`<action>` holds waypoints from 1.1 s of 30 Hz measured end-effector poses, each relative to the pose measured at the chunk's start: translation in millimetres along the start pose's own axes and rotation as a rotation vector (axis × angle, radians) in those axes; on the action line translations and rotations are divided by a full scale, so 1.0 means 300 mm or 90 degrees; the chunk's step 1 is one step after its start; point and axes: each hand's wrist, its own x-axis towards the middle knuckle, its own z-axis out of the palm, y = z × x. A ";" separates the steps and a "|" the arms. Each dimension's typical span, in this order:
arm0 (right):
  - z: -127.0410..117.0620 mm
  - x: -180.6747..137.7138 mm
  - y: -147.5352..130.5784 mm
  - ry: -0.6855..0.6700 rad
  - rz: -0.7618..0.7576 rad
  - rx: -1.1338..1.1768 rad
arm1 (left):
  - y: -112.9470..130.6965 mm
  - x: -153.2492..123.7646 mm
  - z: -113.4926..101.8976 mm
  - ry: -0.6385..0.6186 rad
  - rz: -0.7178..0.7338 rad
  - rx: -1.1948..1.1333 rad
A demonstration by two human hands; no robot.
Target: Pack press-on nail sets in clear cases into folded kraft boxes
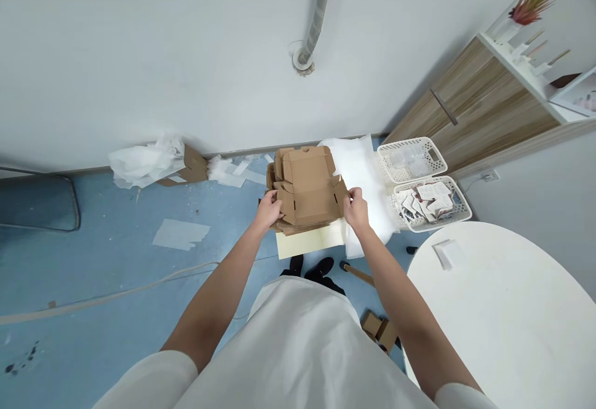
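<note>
A brown cardboard box, opened out flat with its side flaps partly raised, lies over a stack of similar flattened boxes. At its near left corner, my left hand is closed on a flap. My right hand pinches the flap at the near right corner. Under the stack's near side shows a pale yellow sheet. White foam sheeting spreads just to the right of the boxes, beside my right hand. The fingertips are partly hidden behind the cardboard.
Two white plastic baskets stand at the right, the nearer holding several printed cards and packets. A round white table fills the lower right. Crumpled white wrapping lies left by the wall. A cable crosses the blue floor.
</note>
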 end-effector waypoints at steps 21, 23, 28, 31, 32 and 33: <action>-0.061 -0.094 0.108 -0.033 0.034 0.051 | -0.097 -0.165 0.052 -0.111 -0.014 -0.086; -0.048 -0.039 0.096 -0.068 0.020 0.019 | -0.106 -0.161 0.043 -0.113 -0.019 -0.081; 0.031 0.036 0.042 -0.136 0.012 -0.143 | -0.111 -0.169 0.025 -0.118 -0.036 -0.164; 0.071 0.033 0.025 -0.106 0.027 -0.219 | -0.112 -0.183 0.017 -0.129 -0.030 -0.231; 0.079 0.028 0.025 -0.091 0.032 -0.231 | -0.116 -0.186 0.014 -0.126 -0.030 -0.240; 0.084 0.022 0.027 -0.078 0.035 -0.238 | -0.122 -0.188 0.012 -0.120 -0.032 -0.244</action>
